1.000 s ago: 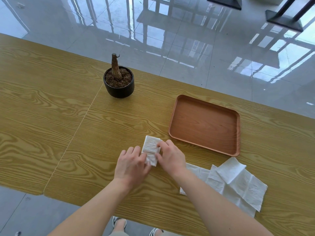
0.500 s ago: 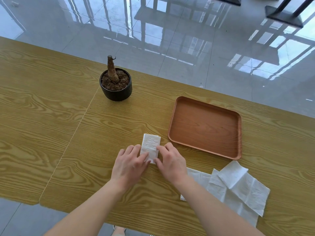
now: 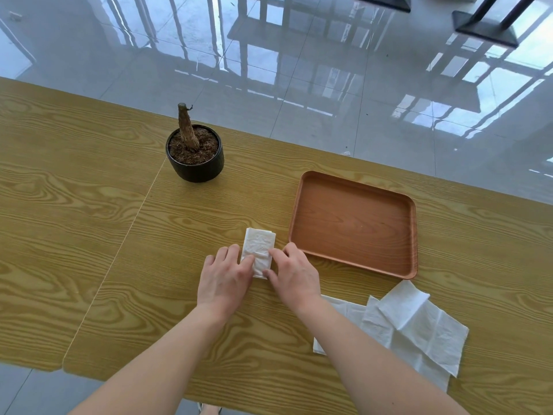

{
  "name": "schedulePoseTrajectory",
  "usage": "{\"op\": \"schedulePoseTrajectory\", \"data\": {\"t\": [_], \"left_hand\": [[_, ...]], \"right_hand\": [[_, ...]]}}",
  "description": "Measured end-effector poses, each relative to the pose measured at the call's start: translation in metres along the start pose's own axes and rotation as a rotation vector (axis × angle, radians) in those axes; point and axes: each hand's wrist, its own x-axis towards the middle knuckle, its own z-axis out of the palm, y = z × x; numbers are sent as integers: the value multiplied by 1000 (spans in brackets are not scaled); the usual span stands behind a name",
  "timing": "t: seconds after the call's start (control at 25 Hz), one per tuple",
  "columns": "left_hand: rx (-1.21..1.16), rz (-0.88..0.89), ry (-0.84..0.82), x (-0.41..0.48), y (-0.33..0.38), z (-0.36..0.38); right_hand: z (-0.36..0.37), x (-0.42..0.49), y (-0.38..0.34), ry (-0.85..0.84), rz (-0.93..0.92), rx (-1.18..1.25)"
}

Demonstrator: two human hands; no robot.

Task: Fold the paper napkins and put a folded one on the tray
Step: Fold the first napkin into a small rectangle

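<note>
My left hand [image 3: 224,280] and my right hand [image 3: 294,274] are both on the napkin [image 3: 258,244]. It is folded into a small white strip. It lies flat on the table [image 3: 74,220], about halfway between the near edge and the far edge. Its long side runs almost straight from the near edge toward the far edge. The far end is bare, and my hands cover the near end. The paper has a bumpy pattern pressed into it, too faint for me to read.

My left hand lies flat, with its fingers [image 3: 233,253] stretched out at the left side of the napkin, pushing down. My right hand is flat too, with one finger on the right side and the thumb at the near end. Neither hand is curled round the paper. Both just press on it.

The brown tray [image 3: 353,226] sits just to the right of the napkin, close but not touching. Its far side is near the far edge of the table. Loose napkins [image 3: 419,327] lie spread out by the near edge, on the near side of the tray, partly under my right arm. A black pot [image 3: 196,169] with soil and a dry stump [image 3: 185,127] stands by the far edge, left of the napkin
</note>
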Motion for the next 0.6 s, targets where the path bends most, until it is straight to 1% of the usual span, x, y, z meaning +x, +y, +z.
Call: {"op": "schedulePoseTrajectory", "data": {"t": [0.16, 0.36, 0.48, 0.6], "left_hand": [[-58, 2, -13, -1, -2, -2], [-119, 71, 15, -11, 15, -14], [-186, 161, 59, -20, 43, -20], [-254, 264, 37, -31, 78, -21]], "right_hand": [[-5, -7, 3, -24, -10, 31], [-26, -45, 17, 51, -15, 118], [-46, -85, 43, 143, 49, 165], [-65, -133, 84, 253, 192, 189]]}}
